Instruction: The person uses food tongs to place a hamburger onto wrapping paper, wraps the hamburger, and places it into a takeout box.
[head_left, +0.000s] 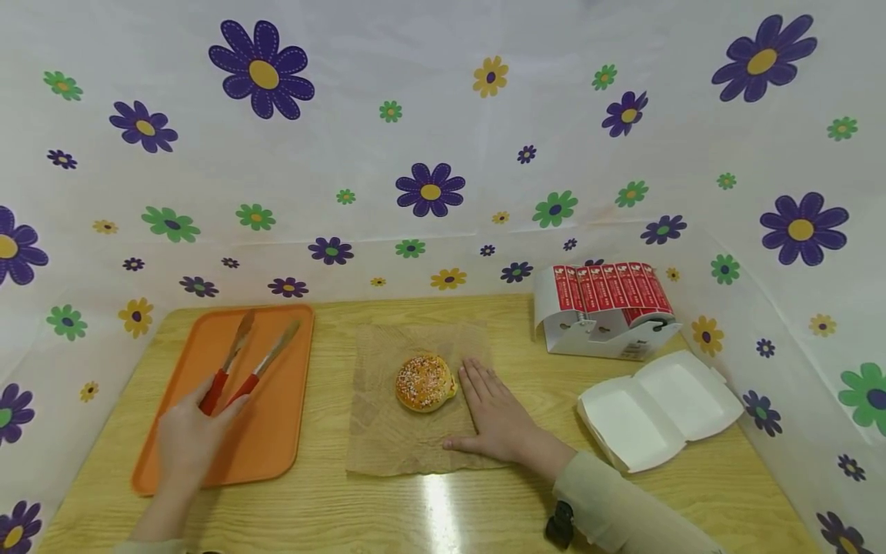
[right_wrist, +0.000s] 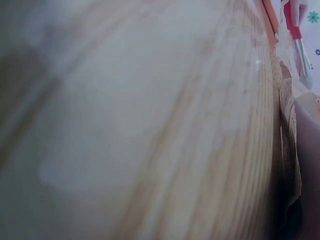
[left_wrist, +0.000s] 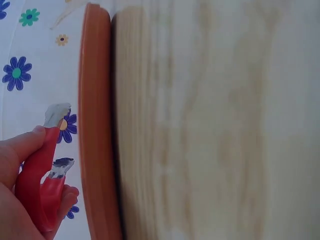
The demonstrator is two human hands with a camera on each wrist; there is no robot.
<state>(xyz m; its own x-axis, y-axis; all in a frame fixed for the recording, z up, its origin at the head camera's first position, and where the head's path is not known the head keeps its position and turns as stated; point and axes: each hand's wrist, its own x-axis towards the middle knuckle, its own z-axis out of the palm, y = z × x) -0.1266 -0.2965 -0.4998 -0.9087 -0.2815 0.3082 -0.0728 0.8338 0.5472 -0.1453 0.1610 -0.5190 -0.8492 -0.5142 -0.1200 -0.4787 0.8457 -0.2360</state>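
In the head view my left hand [head_left: 188,440] grips a pair of tongs [head_left: 216,391] by their red handles, above an orange tray [head_left: 273,438]. The arms of the tongs stand apart, with nothing between their tips. The left wrist view also shows the red tongs [left_wrist: 36,187] in the fingers, beside the tray's edge [left_wrist: 96,125]. A seeded bun sandwich [head_left: 422,382] sits on a sheet of brown paper [head_left: 384,446]. Just right of the bun, my right hand [head_left: 501,422] rests on the paper with fingers straight and thumb spread.
An open white clamshell box [head_left: 640,423] lies at the right of the wooden table [head_left: 332,508]. Behind it stands a white cardboard holder [head_left: 609,338] with a row of red-and-white packets [head_left: 609,288]. A flower-print sheet [head_left: 360,146] hangs around the back and sides.
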